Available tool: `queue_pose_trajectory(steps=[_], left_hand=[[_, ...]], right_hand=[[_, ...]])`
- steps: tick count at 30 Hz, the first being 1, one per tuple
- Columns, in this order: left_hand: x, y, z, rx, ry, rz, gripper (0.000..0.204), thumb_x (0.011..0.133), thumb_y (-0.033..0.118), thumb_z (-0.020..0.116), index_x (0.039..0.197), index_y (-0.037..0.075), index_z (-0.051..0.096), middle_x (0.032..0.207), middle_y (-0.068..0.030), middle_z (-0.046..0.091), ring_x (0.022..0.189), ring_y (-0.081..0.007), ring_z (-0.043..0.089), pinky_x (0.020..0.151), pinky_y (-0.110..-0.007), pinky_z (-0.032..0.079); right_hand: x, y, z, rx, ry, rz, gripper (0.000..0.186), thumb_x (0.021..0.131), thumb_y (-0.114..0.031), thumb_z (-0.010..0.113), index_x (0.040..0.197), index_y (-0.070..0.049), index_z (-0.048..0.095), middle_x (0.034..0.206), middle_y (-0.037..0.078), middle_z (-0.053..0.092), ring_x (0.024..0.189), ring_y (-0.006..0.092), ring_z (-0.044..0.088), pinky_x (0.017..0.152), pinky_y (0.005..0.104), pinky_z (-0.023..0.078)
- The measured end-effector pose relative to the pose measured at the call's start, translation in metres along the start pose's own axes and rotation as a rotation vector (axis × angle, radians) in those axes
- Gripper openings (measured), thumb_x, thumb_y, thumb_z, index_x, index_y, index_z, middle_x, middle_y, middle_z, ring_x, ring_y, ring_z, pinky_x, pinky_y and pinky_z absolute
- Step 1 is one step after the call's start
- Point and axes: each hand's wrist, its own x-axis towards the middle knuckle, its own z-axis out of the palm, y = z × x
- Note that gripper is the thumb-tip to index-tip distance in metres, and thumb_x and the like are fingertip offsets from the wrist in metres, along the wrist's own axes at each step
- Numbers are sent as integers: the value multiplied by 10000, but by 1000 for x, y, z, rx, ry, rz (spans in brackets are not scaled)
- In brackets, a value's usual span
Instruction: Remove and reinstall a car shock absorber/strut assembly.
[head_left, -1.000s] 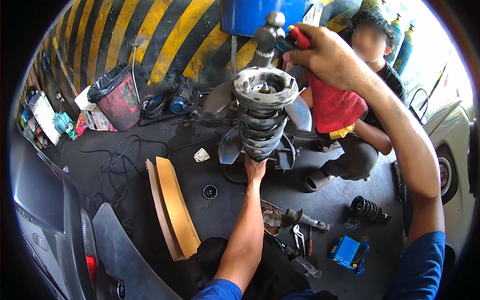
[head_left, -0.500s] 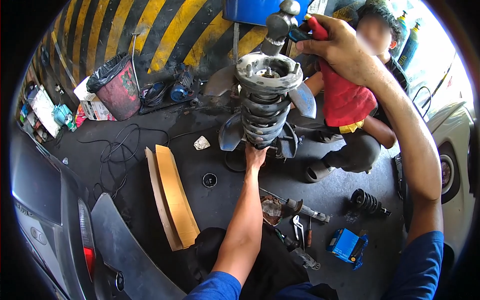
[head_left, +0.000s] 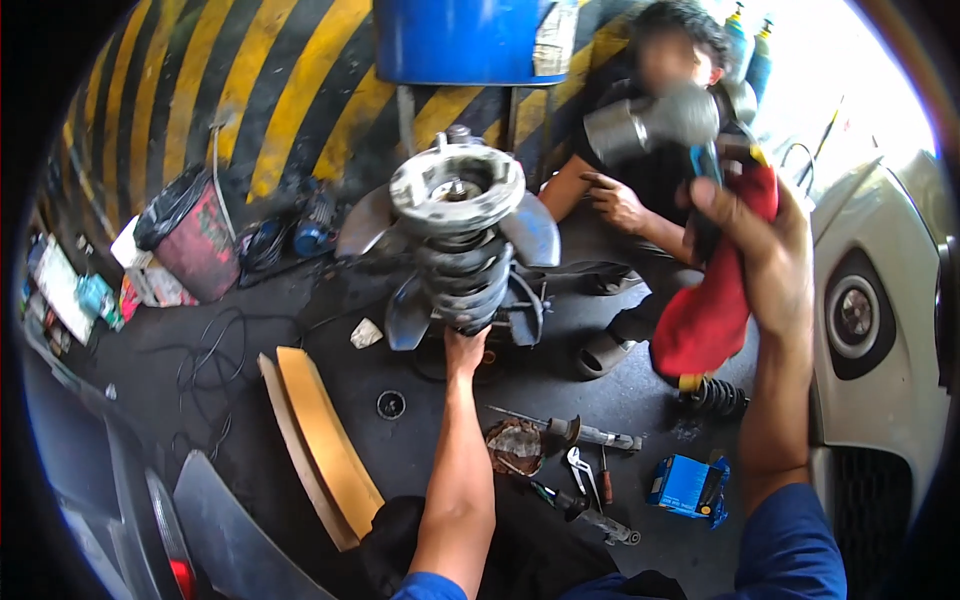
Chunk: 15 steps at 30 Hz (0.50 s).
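In the head view a coil spring strut (head_left: 463, 271) with a pale ring mount (head_left: 456, 182) stands upright, held between metal plates of a compressor (head_left: 530, 232). My left hand (head_left: 463, 352) is closed round its lower end, partly hidden by the coils. My right hand (head_left: 752, 250) is closed on a hammer (head_left: 650, 128), head raised to the right of the strut, and on a hanging red cloth (head_left: 697, 330); it is blurred by motion. Below lie a loose strut (head_left: 600, 438), pliers (head_left: 580, 470) and a blue box (head_left: 685, 485).
Another person (head_left: 620, 230) crouches just behind my right hand. A blue drum (head_left: 460, 40) stands at the striped wall, a red bin (head_left: 195, 255) at left. A dark car (head_left: 95, 470) and light car (head_left: 880, 400) flank me; cardboard (head_left: 322, 445) and cables (head_left: 215, 360) lie on the floor.
My right hand has swung right and down with the hammer and cloth, away from the mount's top, which is now uncovered. My left hand remains on the strut. The camera view has shifted.
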Motion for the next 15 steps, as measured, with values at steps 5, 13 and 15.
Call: queue_pose_trajectory(steps=[5,13,15], left_hand=[[-1,12,4,-94,49,-89,315,757,119,671,1053,15,640,1130,-123,643,1061,-246,592,932,-367,419],[-4,-17,10,86,247,-135,377,776,215,708,1090,20,634,1162,-148,633,1112,-282,575,955,-388,414],[-3,-3,14,-16,136,-176,405,775,197,699,1126,13,617,1195,-137,617,1146,-267,552,982,-380,392]], right_hand=[[-84,51,-17,313,31,434,298,830,-110,687,1084,-27,556,806,52,623,598,117,585,527,248,471],[-255,251,-10,-553,-392,507,467,749,-188,726,1127,9,535,933,200,651,844,328,661,737,423,507],[-289,281,-9,-685,-579,789,362,759,-192,701,1033,-1,563,979,256,631,949,437,604,788,479,479]])
